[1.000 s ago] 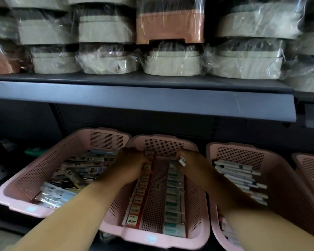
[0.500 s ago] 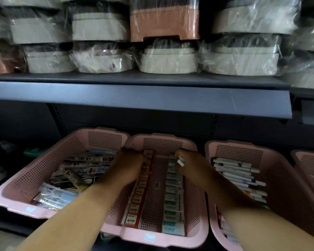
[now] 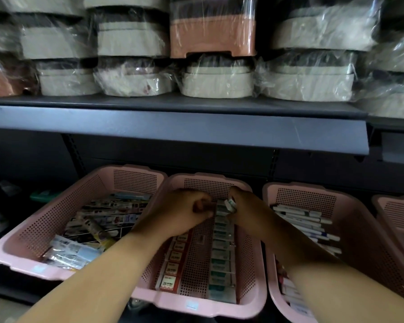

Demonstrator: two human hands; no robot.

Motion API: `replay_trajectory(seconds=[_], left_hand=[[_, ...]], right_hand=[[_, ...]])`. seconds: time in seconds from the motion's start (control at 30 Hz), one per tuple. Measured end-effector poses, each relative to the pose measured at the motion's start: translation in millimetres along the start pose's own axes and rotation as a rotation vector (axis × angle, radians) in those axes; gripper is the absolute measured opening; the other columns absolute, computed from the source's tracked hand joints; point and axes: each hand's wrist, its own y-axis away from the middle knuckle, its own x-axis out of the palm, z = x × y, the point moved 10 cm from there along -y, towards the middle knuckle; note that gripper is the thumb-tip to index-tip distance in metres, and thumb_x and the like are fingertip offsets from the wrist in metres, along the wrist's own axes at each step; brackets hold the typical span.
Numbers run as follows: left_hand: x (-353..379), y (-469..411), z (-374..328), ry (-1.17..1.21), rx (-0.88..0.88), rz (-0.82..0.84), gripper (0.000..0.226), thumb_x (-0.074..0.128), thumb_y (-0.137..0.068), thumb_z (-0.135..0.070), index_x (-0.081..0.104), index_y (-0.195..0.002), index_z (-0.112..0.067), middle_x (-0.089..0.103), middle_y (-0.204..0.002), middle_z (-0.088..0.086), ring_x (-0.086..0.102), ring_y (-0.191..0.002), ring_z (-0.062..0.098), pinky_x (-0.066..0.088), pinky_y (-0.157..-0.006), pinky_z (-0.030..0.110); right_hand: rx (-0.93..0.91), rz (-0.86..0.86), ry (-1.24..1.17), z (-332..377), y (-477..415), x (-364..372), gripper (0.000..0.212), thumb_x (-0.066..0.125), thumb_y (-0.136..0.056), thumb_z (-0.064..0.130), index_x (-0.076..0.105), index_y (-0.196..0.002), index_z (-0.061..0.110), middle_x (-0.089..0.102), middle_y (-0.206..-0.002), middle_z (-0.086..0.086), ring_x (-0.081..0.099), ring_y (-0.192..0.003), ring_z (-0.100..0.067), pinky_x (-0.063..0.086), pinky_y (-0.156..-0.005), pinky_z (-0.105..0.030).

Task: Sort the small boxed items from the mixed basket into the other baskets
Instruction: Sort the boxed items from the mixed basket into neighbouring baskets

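over the middle basket (image 3: pixel 205 307), the right hand (image 3: pixel 246 209) pinches a small box (image 3: pixel 229 204) in its fingers, the green row (image 3: pixel 221 257) running lengthwise just below them; the left hand (image 3: pixel 180 215) curls alongside, its hold unclear.

Under the upper shelf (image 3: pixel 173 127) of wrapped goods (image 3: pixel 217 82), left basket (image 3: pixel 16 259), middle basket (image 3: pixel 219 311) and right basket (image 3: pixel 359 229) stand side by side. Two box rows (image 3: pixel 221 264) lie in the middle basket. At its far end the left hand (image 3: pixel 180 213) meets the right hand (image 3: pixel 247 208), which holds a box (image 3: pixel 230 203).
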Motion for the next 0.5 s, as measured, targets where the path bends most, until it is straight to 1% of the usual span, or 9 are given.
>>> replay_trajectory(seconds=[0.03,0.1,0.17,0.2,0.27,0.3,0.37,0.43,0.5], left_hand=[[0.0,-1.3,-12.6,0.031,0.018,-0.003,0.024,0.073,-0.089,-0.057,0.071,-0.11,-0.045,0.067,-0.091,-0.026,0.06,-0.089,-0.012,0.041,-0.078,0.009],[8.1,-5.2,-25.0,0.179,-0.005,0.018,0.021,0.077,-0.083,-0.056,0.071,-0.1,-0.045,0.071,-0.087,-0.024,0.064,-0.083,-0.01,0.052,-0.078,0.019],[14.8,-8.2,-24.8,0.28,-0.054,0.019,0.017,0.08,-0.082,-0.051,0.071,-0.092,-0.04,0.071,-0.083,-0.021,0.065,-0.077,-0.008,0.054,-0.073,0.027],[15.0,-9.0,-25.0,0.296,-0.055,0.005,0.016,0.08,-0.084,-0.049,0.071,-0.092,-0.038,0.072,-0.083,-0.02,0.065,-0.077,-0.007,0.054,-0.072,0.028],[12.1,-8.5,-25.4,0.368,-0.045,-0.02,0.013,0.08,-0.087,-0.043,0.074,-0.097,-0.036,0.074,-0.088,-0.019,0.068,-0.082,-0.006,0.056,-0.077,0.03],[9.9,-7.8,-24.9,0.413,-0.041,-0.032,0.013,0.08,-0.088,-0.039,0.075,-0.099,-0.034,0.075,-0.09,-0.018,0.069,-0.084,-0.005,0.056,-0.08,0.03],[8.0,-6.4,-23.1,0.459,-0.048,-0.032,0.013,0.082,-0.089,-0.033,0.077,-0.101,-0.032,0.076,-0.092,-0.017,0.07,-0.087,-0.004,0.057,-0.082,0.03],[9.7,-5.2,-23.3,0.428,-0.05,-0.013,0.012,0.081,-0.089,-0.037,0.077,-0.099,-0.034,0.076,-0.091,-0.017,0.07,-0.086,-0.003,0.058,-0.083,0.034],[8.6,-3.5,-26.9,0.367,-0.043,-0.014,0.017,0.081,-0.087,-0.043,0.076,-0.102,-0.037,0.075,-0.094,-0.02,0.068,-0.088,-0.006,0.057,-0.084,0.033]], right_hand=[[-0.02,0.005,0.022,5.0,-0.8,-0.2,0.033,0.075,-0.085,0.021,0.042,-0.09,0.023,0.05,-0.081,0.013,0.054,-0.079,-0.012,0.031,-0.056,-0.02],[-0.059,0.0,0.08,14.7,-2.2,-0.3,0.03,0.074,-0.086,0.025,0.045,-0.095,0.022,0.059,-0.091,0.004,0.06,-0.087,-0.017,0.034,-0.06,-0.027],[-0.083,-0.025,0.109,19.2,-2.0,-2.8,0.031,0.074,-0.086,0.027,0.045,-0.096,0.022,0.062,-0.097,-0.002,0.061,-0.09,-0.019,0.034,-0.066,-0.027],[-0.08,-0.04,0.091,18.0,-0.8,-6.1,0.034,0.076,-0.083,0.028,0.044,-0.094,0.023,0.061,-0.095,-0.001,0.06,-0.089,-0.017,0.034,-0.065,-0.028],[-0.05,-0.052,0.003,11.3,2.3,-13.7,0.039,0.082,-0.077,0.029,0.046,-0.091,0.022,0.056,-0.089,0.005,0.056,-0.082,-0.013,0.037,-0.062,-0.029],[-0.042,-0.053,-0.05,7.8,3.6,-17.2,0.039,0.084,-0.075,0.03,0.048,-0.09,0.022,0.055,-0.086,0.007,0.056,-0.079,-0.011,0.038,-0.06,-0.028],[-0.042,-0.063,-0.15,3.8,6.4,-24.8,0.034,0.086,-0.075,0.029,0.054,-0.086,0.023,0.056,-0.082,0.008,0.054,-0.072,-0.007,0.035,-0.056,-0.02],[-0.055,-0.082,-0.19,2.4,7.8,-30.7,0.027,0.085,-0.077,0.025,0.059,-0.084,0.02,0.058,-0.08,0.005,0.052,-0.068,-0.003,0.033,-0.055,-0.019],[-0.07,-0.089,-0.131,4.3,8.5,-32.5,0.029,0.084,-0.077,0.026,0.059,-0.083,0.015,0.056,-0.076,0.006,0.049,-0.063,0.0,0.03,-0.053,-0.017]])
